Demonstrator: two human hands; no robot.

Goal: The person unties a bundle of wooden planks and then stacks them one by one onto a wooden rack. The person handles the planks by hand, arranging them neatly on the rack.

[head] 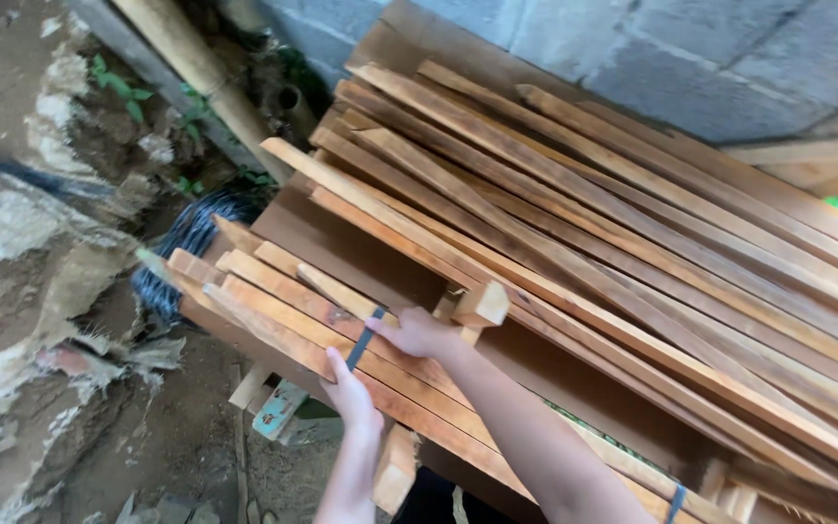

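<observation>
A dark strap (365, 339) runs across the near bundle of wooden slats (273, 301), close to the slats' cut ends, and both hands are on it. The right hand (417, 333) pinches the strap's upper part, fingers closed on it, knuckles resting against the wood. The left hand (354, 396) sits just below, its grip closed around the strap's lower part at the bundle's edge.

A short wooden block (482, 303) lies on the slats just beside the right hand. Beyond it a much larger stack of long boards (632, 223) fans out, tilted and crossing one another, reaching up to a grey block wall (691, 58). A second dark strap (676, 503) shows at the bottom edge, around the far end of the near bundle.

To the left of the slats a coil of black wire (186, 238) sits on the ground, partly hidden by the board ends. A thick bamboo pole (201, 68) leans above it, over bare earth and stone (21, 291). Under the bundle lies a small pale blue scrap (278, 409); what it is cannot be told
</observation>
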